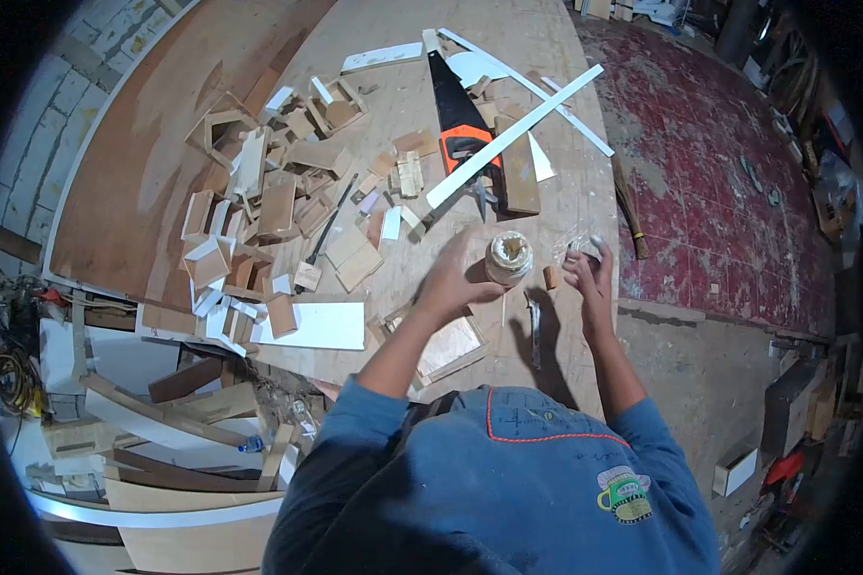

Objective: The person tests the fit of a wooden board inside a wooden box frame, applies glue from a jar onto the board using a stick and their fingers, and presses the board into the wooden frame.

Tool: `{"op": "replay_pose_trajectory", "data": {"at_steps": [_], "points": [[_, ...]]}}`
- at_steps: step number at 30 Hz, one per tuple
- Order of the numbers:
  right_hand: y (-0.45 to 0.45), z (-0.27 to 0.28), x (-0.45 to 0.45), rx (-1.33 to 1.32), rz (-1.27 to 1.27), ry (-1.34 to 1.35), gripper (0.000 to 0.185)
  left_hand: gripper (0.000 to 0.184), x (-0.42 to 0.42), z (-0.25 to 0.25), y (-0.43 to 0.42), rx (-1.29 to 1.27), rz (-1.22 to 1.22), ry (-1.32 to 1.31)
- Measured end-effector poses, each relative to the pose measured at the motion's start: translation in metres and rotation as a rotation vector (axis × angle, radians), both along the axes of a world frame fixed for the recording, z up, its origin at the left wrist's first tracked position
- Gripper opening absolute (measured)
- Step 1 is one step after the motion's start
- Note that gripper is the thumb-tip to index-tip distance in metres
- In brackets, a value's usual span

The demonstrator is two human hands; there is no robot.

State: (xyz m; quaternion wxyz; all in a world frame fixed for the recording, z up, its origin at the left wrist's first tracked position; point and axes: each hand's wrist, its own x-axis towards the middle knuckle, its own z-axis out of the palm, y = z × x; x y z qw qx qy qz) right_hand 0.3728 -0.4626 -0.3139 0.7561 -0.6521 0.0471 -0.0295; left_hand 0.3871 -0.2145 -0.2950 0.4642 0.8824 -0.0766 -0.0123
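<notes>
A round jar (pixel 508 259) with whitish, crusted stuff around its mouth stands on the wooden table. My left hand (pixel 451 280) curves against the jar's left side, thumb in front; the fingers are slightly blurred. To the right, my right hand (pixel 590 273) is curled near the table's edge, fingers bent around a small, clear or pale thing that is hard to make out. Between my hands lies a small brown cork-like piece (pixel 550 277). A thin whitish stick or tool (pixel 535 331) rests closer to my body.
A handsaw (pixel 465 134) with an orange and black handle lies beyond the jar, crossed by a long white strip (pixel 518 136). Many small wooden boxes and offcuts (pixel 278 206) crowd the left. A framed white panel (pixel 449 347) sits near my left forearm. Red flooring (pixel 700 182) shows at right.
</notes>
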Motion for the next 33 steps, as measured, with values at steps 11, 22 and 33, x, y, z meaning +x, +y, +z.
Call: {"op": "replay_pose_trajectory", "data": {"at_steps": [11,22,33], "points": [[-0.017,-0.063,-0.086,-0.180,0.199,0.091,0.058,0.121,-0.108,-0.022,0.056,0.696,-0.128,0.024],[-0.009,-0.046,-0.088,-0.456,0.165,0.079,0.073,0.111,-0.111,0.002,0.042,0.693,-0.035,0.097],[0.044,0.068,-0.090,-0.212,0.434,-0.295,0.068,0.086,-0.121,0.062,0.054,-1.653,-0.172,0.571]]}}
